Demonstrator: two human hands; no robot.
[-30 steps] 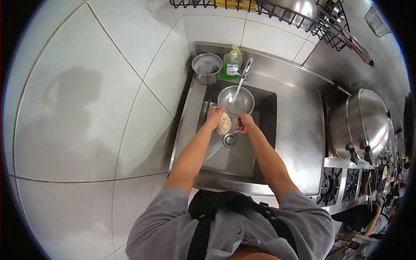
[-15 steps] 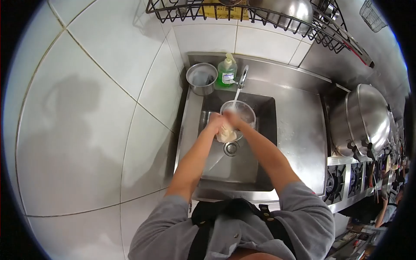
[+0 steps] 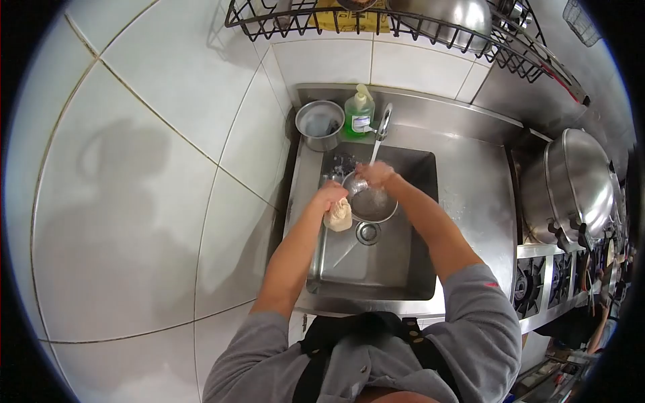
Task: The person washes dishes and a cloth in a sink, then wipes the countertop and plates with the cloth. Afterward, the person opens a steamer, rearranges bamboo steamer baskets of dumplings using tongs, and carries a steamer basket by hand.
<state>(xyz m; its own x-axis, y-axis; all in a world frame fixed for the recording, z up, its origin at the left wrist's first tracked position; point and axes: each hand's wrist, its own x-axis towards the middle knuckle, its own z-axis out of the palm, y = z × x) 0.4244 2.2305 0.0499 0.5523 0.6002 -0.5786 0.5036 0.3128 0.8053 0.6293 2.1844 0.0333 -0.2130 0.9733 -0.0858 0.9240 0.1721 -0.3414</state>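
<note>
My left hand is closed on the top of a bunched cream cloth, which hangs over the sink's left part. Under the running tap, my right hand is in the water stream above the back rim of a metal bowl; its fingers are blurred, so whether they hold anything cannot be made out. Water splashes left of the bowl. Below the bowl lies the drain of the sink.
A metal pot and a green soap bottle stand behind the sink. Overhead hangs a black wire rack. Large lidded pots and stove burners are at the right, with another person partly visible beyond.
My right hand has moved away from the cloth, back and right into the tap water. The bowl sits tilted closer to the drain, and splashing has appeared behind it. My left hand still grips the cloth.
</note>
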